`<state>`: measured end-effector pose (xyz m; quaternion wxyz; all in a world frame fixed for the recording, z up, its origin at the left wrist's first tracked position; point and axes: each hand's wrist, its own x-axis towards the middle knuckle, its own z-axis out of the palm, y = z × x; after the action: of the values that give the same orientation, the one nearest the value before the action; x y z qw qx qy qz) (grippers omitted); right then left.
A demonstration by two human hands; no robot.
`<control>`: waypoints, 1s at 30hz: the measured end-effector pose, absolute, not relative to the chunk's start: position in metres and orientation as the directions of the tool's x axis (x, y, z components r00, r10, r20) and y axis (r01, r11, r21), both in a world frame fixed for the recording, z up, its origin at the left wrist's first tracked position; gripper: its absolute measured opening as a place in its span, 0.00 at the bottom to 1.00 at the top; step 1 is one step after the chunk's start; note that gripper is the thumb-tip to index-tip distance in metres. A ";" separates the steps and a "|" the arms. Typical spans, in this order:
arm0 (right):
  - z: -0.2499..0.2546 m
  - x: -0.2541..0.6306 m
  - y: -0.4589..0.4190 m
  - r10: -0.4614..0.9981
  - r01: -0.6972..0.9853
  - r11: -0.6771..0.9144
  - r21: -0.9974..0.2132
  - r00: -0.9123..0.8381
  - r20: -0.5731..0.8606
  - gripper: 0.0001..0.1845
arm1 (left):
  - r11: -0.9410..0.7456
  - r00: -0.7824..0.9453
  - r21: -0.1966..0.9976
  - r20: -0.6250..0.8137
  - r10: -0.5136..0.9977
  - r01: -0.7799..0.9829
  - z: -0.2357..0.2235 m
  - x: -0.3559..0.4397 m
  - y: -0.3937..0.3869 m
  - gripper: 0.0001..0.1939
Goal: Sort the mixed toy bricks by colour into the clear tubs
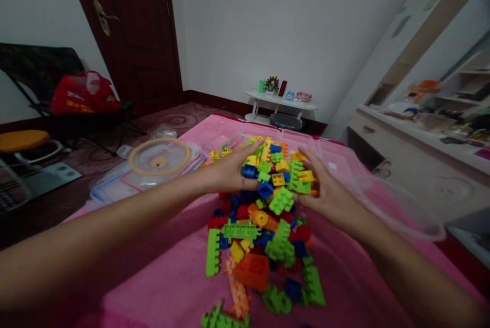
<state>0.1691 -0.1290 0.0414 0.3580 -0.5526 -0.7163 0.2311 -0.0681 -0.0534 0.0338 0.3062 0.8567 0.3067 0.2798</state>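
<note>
A heap of colourful plastic building blocks is scooped up between my two hands, above the rest of the pile on the pink cloth. My left hand (pixel 233 167) curves round the heap's left side, thumb below and fingers toward the far side. My right hand (pixel 321 185) presses in from the right with its fingers bent round green, yellow and orange blocks (pixel 296 175). Nearer to me lie more loose pieces, among them a large orange block (pixel 252 271), a long green toothed strip (pixel 213 251) and a green plate (pixel 240 231).
Clear plastic containers stand behind the heap and at the right, one with a rounded rim (pixel 406 233). Clear lids, one with a yellow ring (pixel 158 156), are stacked at the left on the pink cloth (pixel 153 292). A white shelf (pixel 281 99) stands by the wall.
</note>
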 end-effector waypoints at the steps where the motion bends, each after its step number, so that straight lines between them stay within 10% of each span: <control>1: 0.042 0.179 -0.136 0.955 0.745 0.279 -0.606 -0.151 0.255 0.45 | -0.651 0.659 0.590 0.250 0.709 0.477 0.039 -0.078 -0.053 0.45; 5: 0.026 0.195 -0.183 0.887 0.928 0.326 -0.182 -0.234 0.398 0.29 | -0.693 0.667 0.343 0.212 0.715 0.634 0.042 -0.111 -0.071 0.33; 12: -0.017 0.147 -0.221 0.645 0.677 0.735 0.039 -0.716 0.268 0.34 | -0.858 0.835 0.235 0.222 0.504 0.456 0.001 -0.111 -0.105 0.42; 25: 0.008 0.190 -0.136 0.883 0.992 0.075 -0.097 -0.021 0.468 0.27 | -0.667 0.542 0.259 0.417 0.730 0.698 0.031 -0.050 -0.021 0.25; 30: 0.001 0.220 -0.116 0.955 0.982 -0.146 -0.121 0.172 0.242 0.29 | -0.437 0.417 0.251 0.131 0.899 0.864 0.038 -0.015 0.049 0.22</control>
<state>0.2197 -0.1157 0.0008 0.1256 -0.7552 -0.6411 -0.0533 -0.0148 0.0493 0.0376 0.0726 0.8386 0.5256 0.1234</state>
